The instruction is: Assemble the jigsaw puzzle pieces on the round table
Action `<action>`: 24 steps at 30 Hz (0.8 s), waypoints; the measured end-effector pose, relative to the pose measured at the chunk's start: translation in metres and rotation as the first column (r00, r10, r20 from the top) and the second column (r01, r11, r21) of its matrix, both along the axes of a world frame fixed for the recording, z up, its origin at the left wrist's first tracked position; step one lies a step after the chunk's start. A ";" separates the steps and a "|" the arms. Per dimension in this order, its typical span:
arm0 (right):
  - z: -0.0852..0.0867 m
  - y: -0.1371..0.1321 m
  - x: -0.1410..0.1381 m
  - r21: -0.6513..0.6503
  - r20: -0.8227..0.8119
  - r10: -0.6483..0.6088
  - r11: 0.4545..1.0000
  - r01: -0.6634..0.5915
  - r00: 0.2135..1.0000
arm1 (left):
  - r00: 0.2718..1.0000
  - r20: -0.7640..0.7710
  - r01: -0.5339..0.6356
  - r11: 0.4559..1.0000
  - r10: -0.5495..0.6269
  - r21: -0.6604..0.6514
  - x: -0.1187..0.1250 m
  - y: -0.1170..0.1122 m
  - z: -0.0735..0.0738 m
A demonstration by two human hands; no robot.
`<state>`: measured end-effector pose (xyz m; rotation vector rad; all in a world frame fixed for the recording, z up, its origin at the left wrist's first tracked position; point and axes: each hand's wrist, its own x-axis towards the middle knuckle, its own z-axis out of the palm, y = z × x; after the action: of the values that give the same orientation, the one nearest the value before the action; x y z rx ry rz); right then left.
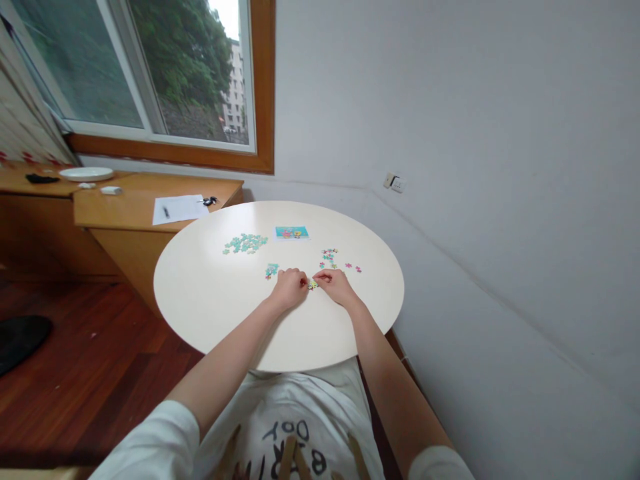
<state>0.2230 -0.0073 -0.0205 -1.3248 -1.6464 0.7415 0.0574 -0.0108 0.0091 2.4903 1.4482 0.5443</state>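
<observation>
Near the front middle of the round white table, yellow-green jigsaw pieces [313, 285] lie between my two hands. My left hand [291, 288] is closed at their left side, fingers curled down; what is in them is hidden. From the right, my right hand [336, 285] pinches with thumb and fingertips at the edge of these pieces. Just left of my left hand is a small joined cluster of teal and pink jigsaw pieces [271, 269]. Beyond my right hand lie several loose multicoloured pieces [329, 255], with pink pieces [353, 267] farther right.
A spread of teal jigsaw pieces [245, 243] lies on the white table [210, 300] at the back left. A picture card [293, 233] is at the back middle. Behind, a wooden desk [125, 207] holds paper [180, 209], keys [210, 201] and a white plate [87, 174]. A wall [480, 200] borders the right.
</observation>
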 end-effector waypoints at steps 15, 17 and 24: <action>0.001 0.000 -0.001 -0.029 -0.037 -0.002 1.000 0.001 0.999 | 1.000 -0.020 -0.010 1.000 0.010 0.000 0.003 -0.001 -0.001; 0.000 0.002 0.000 -0.022 -0.047 -0.002 1.000 0.001 0.999 | 0.999 -0.029 -0.016 1.000 0.016 -0.007 0.003 -0.001 -0.001; -0.001 0.002 0.000 -0.019 -0.051 -0.011 1.000 0.010 0.999 | 1.000 -0.017 -0.015 1.000 0.015 -0.007 0.003 -0.001 -0.002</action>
<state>0.2230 -0.0051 -0.0212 -1.3162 -1.5940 0.7806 0.0603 -0.0114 0.0068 2.4866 1.4740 0.5206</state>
